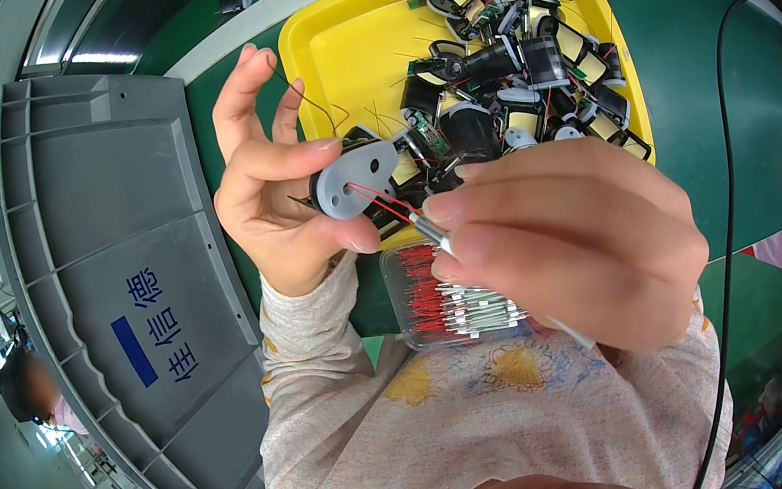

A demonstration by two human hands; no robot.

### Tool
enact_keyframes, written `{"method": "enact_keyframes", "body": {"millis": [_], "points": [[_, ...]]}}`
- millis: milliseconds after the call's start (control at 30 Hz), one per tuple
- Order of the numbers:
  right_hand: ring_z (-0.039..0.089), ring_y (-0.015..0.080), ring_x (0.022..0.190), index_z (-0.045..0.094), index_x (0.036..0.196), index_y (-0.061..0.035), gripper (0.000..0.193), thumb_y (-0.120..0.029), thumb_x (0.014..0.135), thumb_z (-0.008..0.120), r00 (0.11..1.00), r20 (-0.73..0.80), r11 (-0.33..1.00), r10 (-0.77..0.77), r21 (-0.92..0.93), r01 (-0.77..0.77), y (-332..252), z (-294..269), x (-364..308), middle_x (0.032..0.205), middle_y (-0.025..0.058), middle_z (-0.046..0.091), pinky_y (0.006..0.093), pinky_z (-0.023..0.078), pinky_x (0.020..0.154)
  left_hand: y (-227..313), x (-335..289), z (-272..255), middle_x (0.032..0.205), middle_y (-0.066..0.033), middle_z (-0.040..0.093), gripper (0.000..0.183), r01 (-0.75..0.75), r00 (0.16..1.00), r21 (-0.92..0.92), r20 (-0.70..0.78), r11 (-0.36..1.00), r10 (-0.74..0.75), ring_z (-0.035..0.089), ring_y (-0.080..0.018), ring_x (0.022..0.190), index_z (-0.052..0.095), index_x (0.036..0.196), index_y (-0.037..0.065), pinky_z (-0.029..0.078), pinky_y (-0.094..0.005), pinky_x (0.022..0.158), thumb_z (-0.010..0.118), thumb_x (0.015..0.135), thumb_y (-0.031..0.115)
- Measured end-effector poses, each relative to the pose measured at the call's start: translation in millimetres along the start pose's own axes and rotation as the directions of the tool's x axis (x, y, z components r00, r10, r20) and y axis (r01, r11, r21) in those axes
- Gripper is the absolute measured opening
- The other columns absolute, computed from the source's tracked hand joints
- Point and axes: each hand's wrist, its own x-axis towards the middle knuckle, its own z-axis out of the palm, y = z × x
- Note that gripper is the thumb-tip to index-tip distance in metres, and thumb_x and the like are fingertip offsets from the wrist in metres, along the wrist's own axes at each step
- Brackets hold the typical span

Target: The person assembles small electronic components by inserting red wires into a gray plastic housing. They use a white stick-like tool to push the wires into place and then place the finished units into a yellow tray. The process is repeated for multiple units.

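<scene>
We see left grip pinching grey cap by its edges, likely keeping its face clear for red wires on the tube right grip pinches.

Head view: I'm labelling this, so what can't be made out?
Clear box, head view: right side hidden by the right hand.
Yellow tray, head view: near edge partly behind that hand.
Grey-capped part, head view: far end hidden behind its cap and the left hand.
Red items, head view, lower right: too small.
</scene>
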Motion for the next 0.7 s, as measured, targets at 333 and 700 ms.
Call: {"method": "enact_keyframes", "body": {"millis": [333,700], "points": [[0.064,0.024,0.066,0.061,0.08,0.0017,0.033,0.002,0.052,0.078,0.996,0.045,0.981,0.081,0.172,-0.088,9,-8,4,0.073,0.012,0.065,0.0284,0.05,0.054,2,2,-1,0.132,-0.0184,0.034,0.052,0.01,0.999,0.009,0.031,1.0,-0.01,0.024,-0.0343,0.129,0.065,0.077,0.005,0.029,-0.0489,0.098,0.084,0.044,0.041],[0.064,0.0252,0.066,0.059,0.083,0.0032,0.034,0.004,0.053,0.077,0.998,0.045,0.992,-0.04,0.125,0.034,15,-6,5,0.077,0.0146,0.063,0.0298,0.051,0.053,-1,1,-5,0.131,-0.0181,0.036,0.051,-0.001,0.999,0.029,0.046,1.0,0.0,0.024,-0.0346,0.129,0.065,0.076,0.006,0.029,-0.0487,0.097,0.083,0.045,0.043]]}}
